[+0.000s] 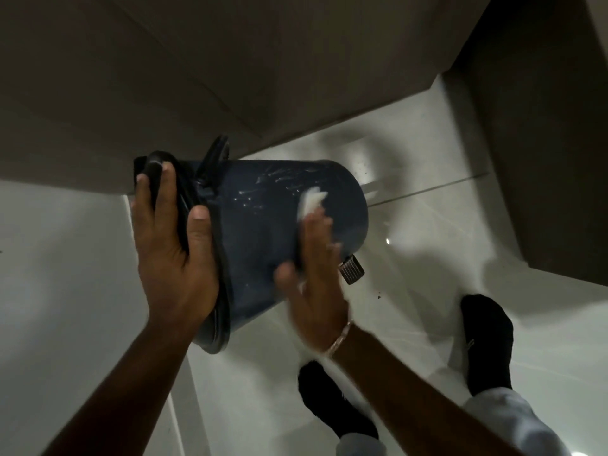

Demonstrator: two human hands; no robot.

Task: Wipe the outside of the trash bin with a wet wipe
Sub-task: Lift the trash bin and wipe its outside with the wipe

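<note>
A dark blue trash bin [263,225] is held off the floor, tipped on its side with its black lid end to the left and its base to the right. My left hand [171,251] grips the lid end, fingers curled over the black rim. My right hand [316,274] lies flat against the bin's side and presses a white wet wipe [311,200] onto it; the wipe sticks out past my fingertips. This hand is blurred. Wet streaks and droplets shine on the bin's upper side. A ribbed foot pedal [352,269] juts out near the base.
Glossy white floor tiles [444,225] lie below. Brown cabinet fronts [131,77] fill the top and a dark panel [552,159] stands at the right. My two feet in black socks [487,343] stand at the lower right.
</note>
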